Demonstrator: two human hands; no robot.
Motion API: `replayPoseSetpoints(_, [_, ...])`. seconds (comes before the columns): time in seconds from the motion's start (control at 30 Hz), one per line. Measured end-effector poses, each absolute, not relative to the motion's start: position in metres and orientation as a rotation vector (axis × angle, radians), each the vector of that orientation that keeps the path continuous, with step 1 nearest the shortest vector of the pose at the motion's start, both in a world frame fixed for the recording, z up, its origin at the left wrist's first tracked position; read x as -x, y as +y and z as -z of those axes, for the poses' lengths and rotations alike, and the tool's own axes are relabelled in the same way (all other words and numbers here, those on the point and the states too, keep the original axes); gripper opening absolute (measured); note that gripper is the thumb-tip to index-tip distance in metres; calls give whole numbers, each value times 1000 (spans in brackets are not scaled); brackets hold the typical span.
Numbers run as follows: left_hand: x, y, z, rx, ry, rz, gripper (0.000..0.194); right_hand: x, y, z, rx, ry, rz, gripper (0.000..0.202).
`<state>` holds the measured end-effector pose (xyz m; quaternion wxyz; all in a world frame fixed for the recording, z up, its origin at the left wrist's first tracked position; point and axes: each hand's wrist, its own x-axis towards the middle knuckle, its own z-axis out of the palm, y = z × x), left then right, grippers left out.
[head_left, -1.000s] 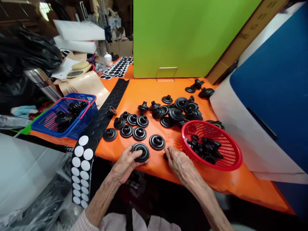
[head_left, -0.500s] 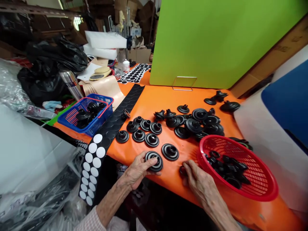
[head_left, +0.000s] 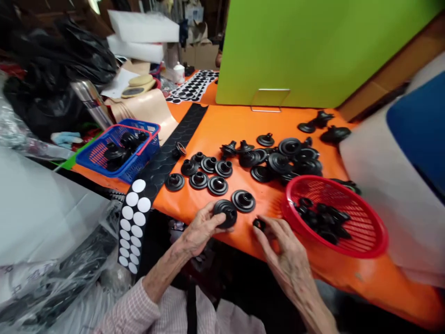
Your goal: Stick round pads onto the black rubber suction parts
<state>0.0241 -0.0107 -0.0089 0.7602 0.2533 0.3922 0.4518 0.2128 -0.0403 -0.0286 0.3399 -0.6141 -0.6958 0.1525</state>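
Observation:
A round black ridged disc [head_left: 225, 214] is gripped at its left edge by my left hand [head_left: 202, 228], tilted above the table's front edge. My right hand [head_left: 281, 239] pinches a small black ring-like part [head_left: 259, 224] between thumb and fingertips, a short way right of the disc. Just behind both hands lies a black disc with a raised hub [head_left: 244, 201]. Several similar hubbed discs [head_left: 218, 185] stand in a group behind and to the left. A bigger heap of black discs [head_left: 279, 163] sits farther back on the right.
A red basket [head_left: 377, 236] with small black parts is on the right. At the left stand a blue basket [head_left: 134, 168] and a black strip [head_left: 167, 162] with white circles. A green board [head_left: 313, 51] rises behind the orange table [head_left: 229, 123].
The disc in my left hand has tilted, its face turning to the right. My right hand has turned, bringing the small black part into clearer sight. The camera view has shifted downward.

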Motion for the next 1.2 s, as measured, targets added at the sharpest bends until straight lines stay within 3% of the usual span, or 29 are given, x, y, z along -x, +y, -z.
replayPoseSetpoints(0.37, [-34,-15,7,-805,907,-980,40,-167,-52,10,1446,-1536,-504,22])
replayPoseSetpoints(0.63, [-36,-16,8,-849,903,-988,43,-161,-60,16,1484,-1643,-426,35])
replayPoseSetpoints(0.93, [-33,-16,1,-708,816,-928,44,-168,-53,12,1499,-1179,-1109,43])
replayPoseSetpoints(1.1, [-29,-21,8,-799,844,-995,38,-159,-52,16,1441,-1138,-1094,36])
replayPoseSetpoints(1.2, [-32,-25,13,-744,852,-1063,37,-153,-50,19,1418,-1116,-1094,42])
